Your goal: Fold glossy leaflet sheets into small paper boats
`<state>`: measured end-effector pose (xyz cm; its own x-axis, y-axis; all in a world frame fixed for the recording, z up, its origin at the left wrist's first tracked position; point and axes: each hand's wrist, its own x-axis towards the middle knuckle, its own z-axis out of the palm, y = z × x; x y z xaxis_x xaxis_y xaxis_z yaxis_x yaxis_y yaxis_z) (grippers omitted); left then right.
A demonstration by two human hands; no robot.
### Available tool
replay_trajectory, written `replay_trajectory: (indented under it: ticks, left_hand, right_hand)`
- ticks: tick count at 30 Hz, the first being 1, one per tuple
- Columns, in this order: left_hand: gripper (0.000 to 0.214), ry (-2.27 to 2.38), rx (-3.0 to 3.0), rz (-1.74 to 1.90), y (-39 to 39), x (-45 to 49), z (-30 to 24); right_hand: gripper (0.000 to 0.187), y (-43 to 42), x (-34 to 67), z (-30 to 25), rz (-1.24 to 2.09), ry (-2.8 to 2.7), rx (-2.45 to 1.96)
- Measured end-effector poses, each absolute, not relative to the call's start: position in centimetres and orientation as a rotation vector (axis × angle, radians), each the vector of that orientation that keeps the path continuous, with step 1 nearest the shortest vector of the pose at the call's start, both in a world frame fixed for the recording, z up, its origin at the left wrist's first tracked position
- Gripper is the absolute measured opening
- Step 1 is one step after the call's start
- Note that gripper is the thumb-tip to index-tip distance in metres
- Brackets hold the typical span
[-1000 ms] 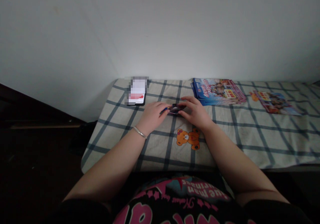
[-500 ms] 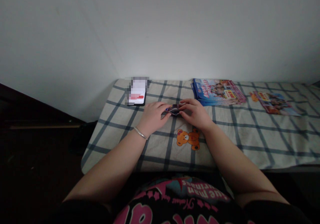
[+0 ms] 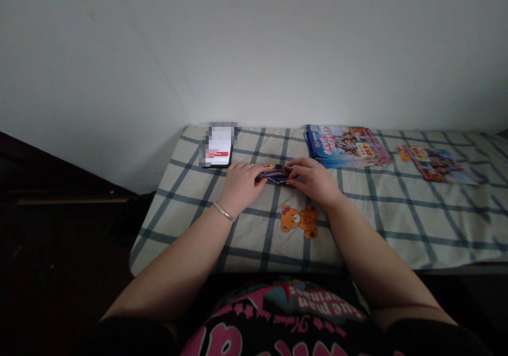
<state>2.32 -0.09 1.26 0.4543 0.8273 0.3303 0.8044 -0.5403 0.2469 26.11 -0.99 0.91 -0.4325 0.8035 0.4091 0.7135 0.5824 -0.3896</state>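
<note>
Between my hands is a small folded piece of printed paper [image 3: 278,173], dark purple and blue with some yellow and red print. Its near side gapes a little, and its ends are hidden by my fingers. My left hand [image 3: 244,185], with a silver bangle on the wrist, pinches the left end between thumb and fingers. At the right end, my right hand [image 3: 311,180] grips the paper the same way. Both hands are just above or on the checked tablecloth [image 3: 246,239]; I cannot tell whether the paper touches the cloth.
A lit phone [image 3: 219,147] lies left of my hands, close to the wall [image 3: 254,54]. To the right is a stack of colourful leaflets [image 3: 345,147], and farther right a separate leaflet [image 3: 442,164]. An orange bear print [image 3: 299,221] marks the cloth near me.
The folded paper has widened between my fingers, and more of its yellow and red print shows. My left hand has shifted slightly left. The phone and leaflets have stayed put.
</note>
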Motion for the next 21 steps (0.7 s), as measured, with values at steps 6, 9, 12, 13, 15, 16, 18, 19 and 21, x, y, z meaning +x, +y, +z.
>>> replay_trajectory:
  ticks: [6,9,12,13,15,16,18,19,21]
  left_hand:
    - [0.026,1.392,2.637,0.672,-0.2,2.4,1.3]
    - [0.030,1.328,2.639,0.737,-0.2,2.3,1.2]
    - [0.028,1.299,2.635,0.780,-0.2,2.3,1.1]
    - [0.028,1.297,2.636,0.786,-0.2,2.3,1.1]
    - [0.031,1.298,2.648,0.781,-0.2,2.4,1.1]
    - [0.033,1.301,2.656,0.769,-0.2,2.4,1.1]
    - [0.036,1.309,2.669,0.730,-0.3,2.5,1.2]
    - [0.037,1.314,2.672,0.709,-0.3,2.5,1.2]
    - [0.037,1.336,2.680,0.689,-0.5,2.6,1.3]
  right_hand:
    - [0.009,-1.3,25.7,1.0,0.152,-2.202,-1.182]
    - [0.012,-1.4,25.4,1.2,0.112,-2.185,-1.183]
    - [0.022,-1.6,25.2,1.4,0.100,-2.217,-1.185]
    - [0.025,-1.6,25.2,1.5,0.105,-2.227,-1.186]
    - [0.029,-1.6,25.1,1.5,0.111,-2.241,-1.195]
    - [0.030,-1.7,25.1,1.5,0.110,-2.246,-1.206]
    - [0.029,-1.6,25.0,1.5,0.105,-2.258,-1.233]
    - [0.028,-1.6,24.9,1.4,0.104,-2.265,-1.243]
    - [0.024,-1.6,24.7,1.3,0.109,-2.277,-1.249]
